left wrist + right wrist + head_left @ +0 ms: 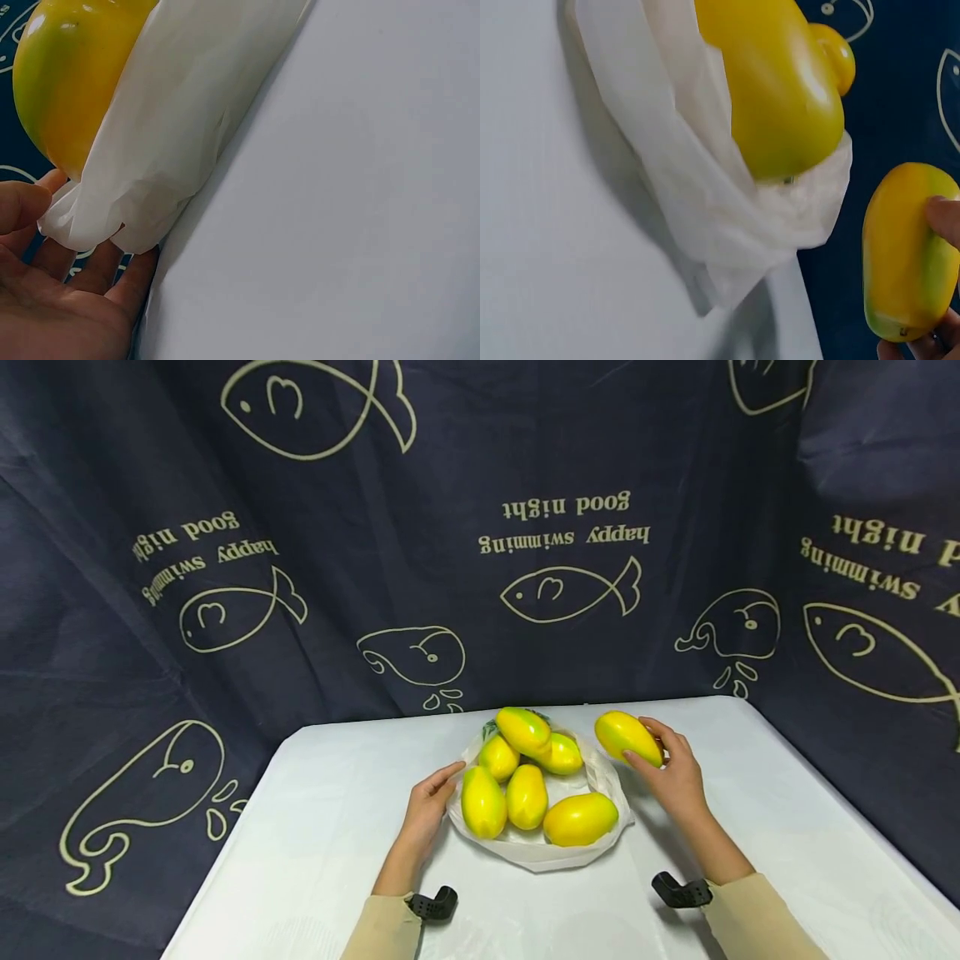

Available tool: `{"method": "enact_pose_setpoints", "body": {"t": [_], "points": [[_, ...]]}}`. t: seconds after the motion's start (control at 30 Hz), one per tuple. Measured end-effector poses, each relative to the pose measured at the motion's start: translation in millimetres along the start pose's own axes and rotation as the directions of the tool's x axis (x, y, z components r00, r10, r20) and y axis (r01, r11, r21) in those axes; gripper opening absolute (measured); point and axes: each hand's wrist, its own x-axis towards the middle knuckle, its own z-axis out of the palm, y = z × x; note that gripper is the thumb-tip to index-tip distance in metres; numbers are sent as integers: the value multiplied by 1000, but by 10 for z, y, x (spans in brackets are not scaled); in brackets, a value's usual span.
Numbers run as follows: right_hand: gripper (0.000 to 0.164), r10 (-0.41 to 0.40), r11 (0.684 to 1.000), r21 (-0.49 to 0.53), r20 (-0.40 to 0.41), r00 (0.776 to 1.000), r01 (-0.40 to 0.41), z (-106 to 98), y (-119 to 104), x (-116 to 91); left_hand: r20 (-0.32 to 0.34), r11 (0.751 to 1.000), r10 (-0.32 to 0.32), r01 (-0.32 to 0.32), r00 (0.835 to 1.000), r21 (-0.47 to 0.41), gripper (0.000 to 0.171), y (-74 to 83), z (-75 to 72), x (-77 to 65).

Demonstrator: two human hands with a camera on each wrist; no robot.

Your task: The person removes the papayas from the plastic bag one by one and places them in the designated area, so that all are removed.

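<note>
A white plastic bag [555, 857] lies with its mouth spread wide, and several yellow-green mangoes [527, 797] sit in it. My left hand [427, 806] is at the bag's left rim. In the left wrist view, its thumb and fingers hold the bag's edge beside a mango [75, 90]. To the right of the bag, my right hand [677, 772] grips another mango [626, 735] above the table, thumb on the near side. The right wrist view shows this held mango [907, 255] apart from the bag [705, 195]; most of that hand is cut off.
The bag stands on a white-covered table [315, 827], towards its back edge. Behind and beside the table hangs a dark blue curtain [420, 560] with fish and whale prints. Black bands [433, 904] are on both wrists. Something green shows behind the rear mangoes.
</note>
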Motion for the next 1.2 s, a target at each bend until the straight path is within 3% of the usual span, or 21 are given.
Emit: {"method": "enact_pose_setpoints", "body": {"t": [0.4, 0.7, 1.2], "points": [[62, 224, 973, -56, 12, 974, -223, -97, 275, 86, 2, 1000, 4, -4, 1000, -5, 35, -4, 5, 2], [62, 245, 962, -129, 24, 969, -240, -58, 398, 161, -8, 1000, 14, -14, 1000, -1, 35, -21, 2, 7], [64, 313, 928, -198, -41, 949, -315, 31, 464, 271, -10, 1000, 14, -14, 1000, -4, 36, -44, -3, 15]]}}
